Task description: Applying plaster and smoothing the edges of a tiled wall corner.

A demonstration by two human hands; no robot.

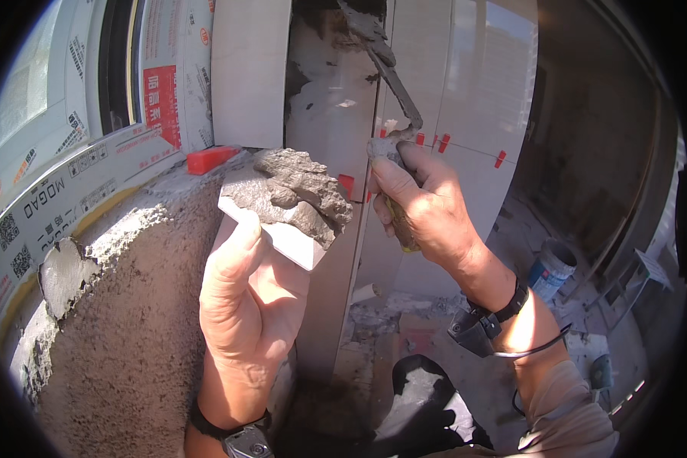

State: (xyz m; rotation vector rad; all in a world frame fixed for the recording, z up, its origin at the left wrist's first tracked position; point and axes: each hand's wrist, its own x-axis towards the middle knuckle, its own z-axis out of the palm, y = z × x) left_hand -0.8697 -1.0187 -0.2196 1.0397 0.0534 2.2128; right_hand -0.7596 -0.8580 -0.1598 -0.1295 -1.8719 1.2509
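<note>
My left hand [246, 294] grips a small cut piece of white tile [294, 246] from below, thumb over its near edge. A thick heap of wet grey mortar [301, 187] lies on the tile's upper face. My right hand [431, 198] is closed round the handle of a mortar-caked trowel [395, 80]. Its narrow blade reaches up and away toward a dark gap at the top of the tiled wall, with mortar stuck along it. The trowel and the tile piece are apart. Behind the tile piece, a red wedge [210, 159] rests on the rough ledge.
A rough cement wall [130, 305] rises at the left below a film-covered window frame [84, 172]. Red tile clips [443, 143] stick out of the tiled wall [481, 91] ahead. At the right, a bucket [552, 267] stands on the rubble-strewn floor.
</note>
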